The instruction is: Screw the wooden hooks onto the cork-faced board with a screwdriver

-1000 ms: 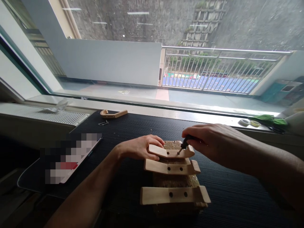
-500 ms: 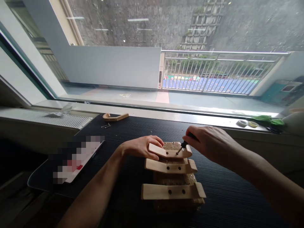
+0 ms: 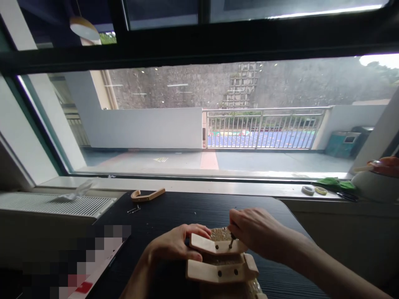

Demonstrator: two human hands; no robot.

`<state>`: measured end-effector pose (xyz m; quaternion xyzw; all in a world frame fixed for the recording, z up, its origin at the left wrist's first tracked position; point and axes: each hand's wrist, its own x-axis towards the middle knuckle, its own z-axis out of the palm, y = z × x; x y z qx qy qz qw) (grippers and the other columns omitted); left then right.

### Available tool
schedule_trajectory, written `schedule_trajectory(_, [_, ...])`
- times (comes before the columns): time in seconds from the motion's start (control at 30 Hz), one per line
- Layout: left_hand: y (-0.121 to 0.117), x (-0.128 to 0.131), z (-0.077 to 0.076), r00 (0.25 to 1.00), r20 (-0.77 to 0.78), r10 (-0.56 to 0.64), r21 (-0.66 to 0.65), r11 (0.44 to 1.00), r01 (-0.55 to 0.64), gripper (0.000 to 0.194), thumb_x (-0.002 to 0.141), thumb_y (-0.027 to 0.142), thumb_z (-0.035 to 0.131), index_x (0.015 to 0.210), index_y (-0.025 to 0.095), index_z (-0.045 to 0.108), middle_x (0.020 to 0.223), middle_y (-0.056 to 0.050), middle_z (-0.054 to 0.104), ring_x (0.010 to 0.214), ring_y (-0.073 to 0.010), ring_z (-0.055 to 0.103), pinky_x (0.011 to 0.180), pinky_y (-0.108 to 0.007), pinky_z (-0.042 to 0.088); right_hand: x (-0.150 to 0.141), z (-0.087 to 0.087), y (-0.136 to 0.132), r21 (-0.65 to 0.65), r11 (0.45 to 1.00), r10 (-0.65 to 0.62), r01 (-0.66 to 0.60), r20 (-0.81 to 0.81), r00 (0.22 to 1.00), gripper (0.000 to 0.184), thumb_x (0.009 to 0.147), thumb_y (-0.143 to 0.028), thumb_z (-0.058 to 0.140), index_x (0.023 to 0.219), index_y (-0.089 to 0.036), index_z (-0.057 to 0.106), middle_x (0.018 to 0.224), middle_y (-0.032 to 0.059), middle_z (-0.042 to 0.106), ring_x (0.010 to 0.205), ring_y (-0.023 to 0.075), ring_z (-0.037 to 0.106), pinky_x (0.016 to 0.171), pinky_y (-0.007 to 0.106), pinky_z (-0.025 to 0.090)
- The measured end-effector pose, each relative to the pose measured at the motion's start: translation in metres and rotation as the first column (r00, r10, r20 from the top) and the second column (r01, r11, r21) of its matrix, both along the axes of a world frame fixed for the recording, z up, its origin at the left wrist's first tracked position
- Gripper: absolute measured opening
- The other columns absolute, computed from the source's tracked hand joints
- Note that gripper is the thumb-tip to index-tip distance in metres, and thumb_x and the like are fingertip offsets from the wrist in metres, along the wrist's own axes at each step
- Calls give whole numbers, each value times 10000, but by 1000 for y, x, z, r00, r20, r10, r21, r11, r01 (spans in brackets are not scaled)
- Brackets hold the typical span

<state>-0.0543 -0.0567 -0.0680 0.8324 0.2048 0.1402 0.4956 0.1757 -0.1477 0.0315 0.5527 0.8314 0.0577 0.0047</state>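
Observation:
My right hand (image 3: 257,228) is closed around a screwdriver (image 3: 231,241), its handle mostly hidden in my fingers. The shaft points down at the right-hand hole of a pale wooden hook (image 3: 203,243). My left hand (image 3: 179,243) grips that hook's left end, fingers behind and thumb in front. Below the hook lies a brown, speckled, shiny-surfaced block (image 3: 220,233). A second wooden hook (image 3: 202,270) with two dark holes lies across the block, nearer to me. Only a corner of another wooden piece (image 3: 261,296) shows at the bottom edge.
A loose wooden hook (image 3: 151,196) and several screws (image 3: 134,209) lie at the back left of the black table (image 3: 183,203). Tape rolls (image 3: 308,190) and a green cloth (image 3: 335,183) rest on the windowsill. A blurred-out flat item (image 3: 99,265) is at left.
The camera view has tilted up, so hands and hooks appear lower and the nearest hook is almost out of frame. My right hand has turned, hiding more of the screwdriver handle.

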Motion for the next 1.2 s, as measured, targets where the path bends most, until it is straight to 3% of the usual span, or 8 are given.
schedule_trajectory(0.13, [-3, 2, -3, 1000, -11, 27, -7, 1000, -27, 544, 631, 323, 797, 1140, 212, 642, 1297, -92, 536, 1220, -263, 472, 1066, -383, 331, 0, -10, 5, 91, 989, -119, 118, 2, 993, 248, 928, -231, 400, 787, -159, 590, 611, 51, 664, 562, 175, 643, 463, 289, 164])
schedule_trajectory(0.27, [-7, 4, -3, 999, 9, 53, -12, 999, -53, 528, 654, 296, 782, 1149, 203, 624, 1286, -99, 527, 1190, -246, 492, 1046, -366, 353, 0, -3, 6, 32, 989, -144, 143, 26, 989, 285, 931, -255, 380, 768, -168, 597, 596, 49, 654, 547, 170, 628, 465, 279, 167])
schedule_trajectory(0.37, [-9, 5, -4, 999, 20, 46, 10, 999, -46, 486, 671, 302, 769, 1125, 198, 632, 1270, -95, 533, 1179, -237, 495, 1035, -351, 361, 4, 8, 5, -64, 993, -95, 96, 17, 995, 306, 928, -318, 382, 813, -176, 627, 636, 57, 663, 601, 185, 632, 494, 267, 219])
schedule_trajectory(0.5, [-10, 6, -5, 998, 20, 62, 28, 998, -62, 435, 679, 269, 757, 1092, 188, 646, 1260, -97, 539, 1166, -232, 505, 1023, -339, 373, 11, 17, 8, -120, 992, 26, -39, -112, 993, 216, 898, -295, 442, 989, -237, 629, 716, 17, 671, 659, 156, 609, 552, 245, 299])
schedule_trajectory(0.67, [-10, 7, -6, 996, 2, 90, 25, 996, -90, 421, 683, 248, 750, 1087, 182, 648, 1251, -93, 539, 1149, -225, 515, 1005, -322, 386, 8, 9, 13, -147, 976, 156, -160, -36, 987, 249, 891, -163, 437, 691, -185, 583, 688, 11, 625, 610, 119, 526, 541, 228, 285])
schedule_trajectory(0.77, [-9, 8, -6, 997, 0, 81, 41, 996, -81, 393, 694, 232, 738, 1075, 179, 658, 1237, -86, 546, 1155, -223, 509, 1007, -309, 380, 4, -3, 15, -70, 996, 64, -62, 32, 997, 214, 867, -93, 437, 704, -167, 554, 648, 19, 594, 559, 115, 486, 511, 245, 240])
schedule_trajectory(0.93, [-10, 9, -4, 997, -8, 80, 38, 996, -80, 368, 702, 217, 728, 1061, 169, 658, 1231, -88, 545, 1133, -213, 523, 990, -296, 394, 4, -12, 16, -1, 988, -154, 156, 130, 979, 307, 950, -220, 343, 732, -171, 553, 542, 18, 549, 456, 122, 455, 477, 289, 137])
schedule_trajectory(1.2, [-10, 8, -5, 998, -4, 68, 81, 994, -67, 372, 709, 234, 728, 1070, 178, 659, 1237, -82, 547, 1150, -216, 509, 1005, -298, 379, 16, -2, 12, -50, 995, -86, 82, -63, 994, 144, 883, -322, 461, 915, -218, 555, 623, -6, 609, 560, 147, 530, 500, 246, 226])
